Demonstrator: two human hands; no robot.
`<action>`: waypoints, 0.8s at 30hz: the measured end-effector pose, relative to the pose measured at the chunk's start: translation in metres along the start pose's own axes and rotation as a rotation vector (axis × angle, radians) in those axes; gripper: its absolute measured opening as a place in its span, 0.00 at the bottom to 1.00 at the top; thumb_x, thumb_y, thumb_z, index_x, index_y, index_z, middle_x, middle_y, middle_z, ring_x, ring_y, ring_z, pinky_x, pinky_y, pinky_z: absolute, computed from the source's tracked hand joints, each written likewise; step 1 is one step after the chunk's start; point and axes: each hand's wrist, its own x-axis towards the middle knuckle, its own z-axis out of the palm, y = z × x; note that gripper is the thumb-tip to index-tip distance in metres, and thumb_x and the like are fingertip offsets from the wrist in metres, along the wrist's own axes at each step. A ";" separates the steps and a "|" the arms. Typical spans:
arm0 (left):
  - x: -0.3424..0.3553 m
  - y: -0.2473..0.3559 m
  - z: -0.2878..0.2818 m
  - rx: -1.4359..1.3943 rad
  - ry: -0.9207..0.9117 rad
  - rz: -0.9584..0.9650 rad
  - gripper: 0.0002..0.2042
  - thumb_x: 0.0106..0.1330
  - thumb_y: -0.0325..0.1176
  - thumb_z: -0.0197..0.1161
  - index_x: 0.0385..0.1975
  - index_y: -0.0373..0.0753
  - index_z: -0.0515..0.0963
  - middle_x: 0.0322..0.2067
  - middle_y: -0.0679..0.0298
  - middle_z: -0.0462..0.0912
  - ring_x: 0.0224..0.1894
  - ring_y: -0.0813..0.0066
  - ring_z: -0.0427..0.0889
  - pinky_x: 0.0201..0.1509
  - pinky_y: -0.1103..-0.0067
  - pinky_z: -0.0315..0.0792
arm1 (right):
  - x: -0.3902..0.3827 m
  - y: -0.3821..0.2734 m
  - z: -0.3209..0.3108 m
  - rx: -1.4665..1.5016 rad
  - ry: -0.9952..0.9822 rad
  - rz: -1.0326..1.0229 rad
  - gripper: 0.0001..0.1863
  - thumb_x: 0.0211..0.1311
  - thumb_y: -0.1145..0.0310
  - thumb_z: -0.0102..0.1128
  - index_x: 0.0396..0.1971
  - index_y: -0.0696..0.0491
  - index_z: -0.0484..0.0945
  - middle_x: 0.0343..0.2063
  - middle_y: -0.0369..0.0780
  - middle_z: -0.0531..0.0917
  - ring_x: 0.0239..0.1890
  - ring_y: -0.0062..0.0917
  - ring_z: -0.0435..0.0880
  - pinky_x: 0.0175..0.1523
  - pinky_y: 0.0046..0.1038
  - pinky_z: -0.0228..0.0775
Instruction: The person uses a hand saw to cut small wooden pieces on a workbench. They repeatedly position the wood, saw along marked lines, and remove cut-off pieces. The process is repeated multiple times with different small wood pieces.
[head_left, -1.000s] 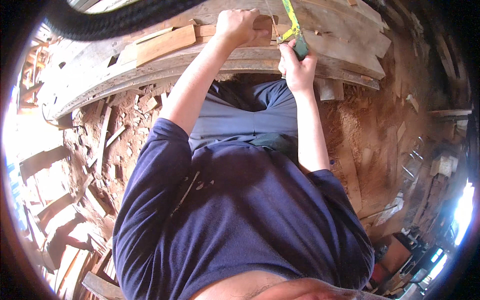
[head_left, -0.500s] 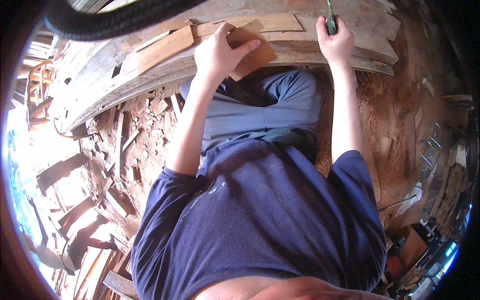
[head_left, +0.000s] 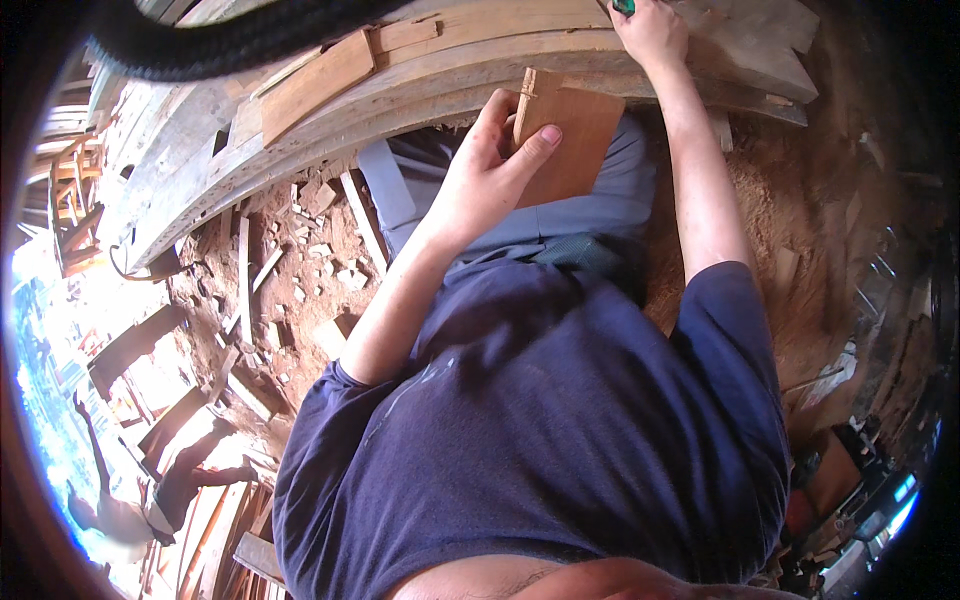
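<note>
My left hand point(head_left: 490, 175) is closed round the left edge of a flat brown wooden board point(head_left: 575, 145), thumb on its face. The board is tilted up above my lap, clear of the bench, and its upper left corner has a rough, splintered notch. Farther off, at the top edge of the view, my right hand point(head_left: 652, 38) grips a green-handled tool point(head_left: 624, 6) over the bench. Only a bit of the handle shows, so its kind cannot be told. The workbench point(head_left: 480, 75) of thick, worn planks runs across in front of my knees.
Another flat board point(head_left: 318, 88) lies on the bench at the left. Sawdust and small wood offcuts point(head_left: 320, 250) litter the ground. A black cable or strap point(head_left: 240, 40) crosses the upper left. Another person point(head_left: 150, 495) is at the far lower left, near stacked timber point(head_left: 205, 530).
My left hand has lifted the board off the bench and brought it nearer and to the right, turning it more upright. My right hand has moved farther away and slightly left with the tool.
</note>
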 end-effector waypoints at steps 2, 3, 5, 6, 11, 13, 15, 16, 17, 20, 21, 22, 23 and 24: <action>0.000 0.000 0.000 -0.093 -0.024 -0.048 0.24 0.79 0.41 0.65 0.66 0.31 0.71 0.58 0.59 0.82 0.60 0.75 0.77 0.68 0.77 0.69 | 0.000 -0.001 0.001 -0.052 -0.092 0.048 0.12 0.61 0.61 0.68 0.36 0.52 0.80 0.33 0.54 0.87 0.39 0.53 0.88 0.44 0.53 0.80; 0.000 0.001 0.000 -0.140 -0.037 -0.067 0.26 0.79 0.41 0.64 0.69 0.31 0.70 0.62 0.58 0.80 0.64 0.74 0.75 0.72 0.76 0.65 | 0.001 -0.001 0.001 -0.047 -0.087 0.050 0.12 0.61 0.61 0.68 0.36 0.52 0.80 0.33 0.54 0.87 0.39 0.54 0.88 0.44 0.53 0.80; 0.002 0.002 -0.001 -0.141 -0.051 -0.057 0.25 0.80 0.41 0.63 0.68 0.32 0.72 0.62 0.59 0.80 0.65 0.74 0.74 0.73 0.76 0.63 | 0.002 -0.003 0.000 -0.039 -0.075 0.050 0.11 0.60 0.61 0.68 0.36 0.52 0.80 0.33 0.54 0.88 0.39 0.54 0.88 0.44 0.53 0.80; 0.002 0.003 -0.001 -0.143 -0.058 -0.056 0.24 0.80 0.41 0.62 0.68 0.32 0.72 0.62 0.59 0.80 0.65 0.74 0.74 0.74 0.77 0.63 | 0.003 -0.003 0.000 -0.042 -0.075 0.052 0.11 0.60 0.61 0.68 0.36 0.52 0.80 0.33 0.54 0.88 0.39 0.54 0.88 0.44 0.53 0.80; 0.003 0.003 -0.001 -0.076 -0.010 -0.176 0.29 0.80 0.47 0.62 0.71 0.31 0.71 0.63 0.59 0.80 0.69 0.72 0.72 0.76 0.76 0.60 | 0.003 -0.007 -0.004 -0.067 -0.123 0.089 0.11 0.61 0.61 0.68 0.37 0.52 0.81 0.34 0.55 0.88 0.40 0.53 0.88 0.45 0.53 0.80; 0.003 -0.001 -0.002 -0.008 0.042 -0.222 0.28 0.81 0.49 0.59 0.68 0.31 0.73 0.60 0.61 0.81 0.65 0.75 0.73 0.72 0.77 0.62 | 0.004 -0.008 -0.005 -0.062 -0.119 0.093 0.11 0.62 0.60 0.67 0.37 0.52 0.82 0.34 0.54 0.88 0.40 0.53 0.88 0.45 0.53 0.80; 0.005 -0.009 -0.002 0.060 0.097 -0.221 0.27 0.84 0.52 0.53 0.64 0.31 0.77 0.55 0.64 0.83 0.57 0.79 0.75 0.67 0.80 0.65 | 0.004 -0.009 -0.007 -0.061 -0.112 0.092 0.11 0.62 0.60 0.67 0.37 0.51 0.82 0.34 0.54 0.88 0.40 0.54 0.88 0.45 0.53 0.80; 0.007 -0.013 -0.002 0.043 0.147 -0.266 0.28 0.84 0.53 0.51 0.62 0.31 0.78 0.53 0.64 0.84 0.55 0.80 0.75 0.66 0.81 0.66 | 0.004 -0.010 -0.007 -0.062 -0.107 0.089 0.11 0.62 0.60 0.67 0.37 0.51 0.82 0.33 0.54 0.88 0.40 0.54 0.88 0.45 0.54 0.80; 0.012 -0.017 -0.001 0.020 0.216 -0.290 0.30 0.84 0.55 0.50 0.63 0.30 0.78 0.54 0.63 0.83 0.55 0.78 0.75 0.67 0.80 0.65 | 0.003 -0.010 -0.007 -0.063 -0.102 0.086 0.11 0.62 0.60 0.67 0.37 0.51 0.82 0.33 0.54 0.88 0.39 0.54 0.88 0.44 0.54 0.80; 0.013 -0.021 -0.003 -0.123 0.148 -0.302 0.35 0.84 0.59 0.47 0.65 0.29 0.77 0.61 0.58 0.81 0.62 0.74 0.73 0.72 0.78 0.61 | 0.003 -0.011 -0.007 -0.075 -0.105 0.092 0.11 0.63 0.59 0.66 0.36 0.51 0.82 0.33 0.54 0.88 0.39 0.54 0.88 0.44 0.54 0.80; 0.012 -0.020 -0.003 -0.182 0.082 -0.296 0.36 0.83 0.61 0.46 0.66 0.28 0.76 0.63 0.57 0.79 0.64 0.73 0.73 0.74 0.77 0.60 | 0.003 -0.011 -0.007 -0.071 -0.112 0.102 0.11 0.63 0.59 0.66 0.36 0.51 0.82 0.34 0.54 0.88 0.40 0.54 0.88 0.45 0.54 0.80; 0.010 -0.018 -0.001 -0.206 0.116 -0.273 0.36 0.83 0.60 0.47 0.66 0.28 0.76 0.64 0.57 0.79 0.65 0.73 0.73 0.74 0.77 0.60 | 0.003 -0.011 -0.007 -0.066 -0.120 0.113 0.11 0.63 0.59 0.66 0.37 0.51 0.82 0.34 0.54 0.88 0.40 0.54 0.88 0.45 0.54 0.80; 0.007 -0.017 0.004 -0.230 0.151 -0.249 0.36 0.83 0.60 0.48 0.66 0.27 0.76 0.64 0.56 0.79 0.65 0.73 0.73 0.74 0.77 0.60 | 0.004 -0.011 -0.007 -0.061 -0.128 0.122 0.11 0.63 0.59 0.66 0.37 0.51 0.82 0.34 0.54 0.88 0.40 0.54 0.88 0.45 0.53 0.80; 0.005 -0.014 0.006 -0.221 0.151 -0.253 0.36 0.83 0.60 0.48 0.66 0.27 0.76 0.64 0.56 0.79 0.65 0.73 0.73 0.74 0.77 0.60 | 0.003 -0.011 -0.007 -0.057 -0.125 0.119 0.11 0.63 0.59 0.66 0.37 0.51 0.82 0.34 0.54 0.88 0.40 0.54 0.88 0.46 0.53 0.80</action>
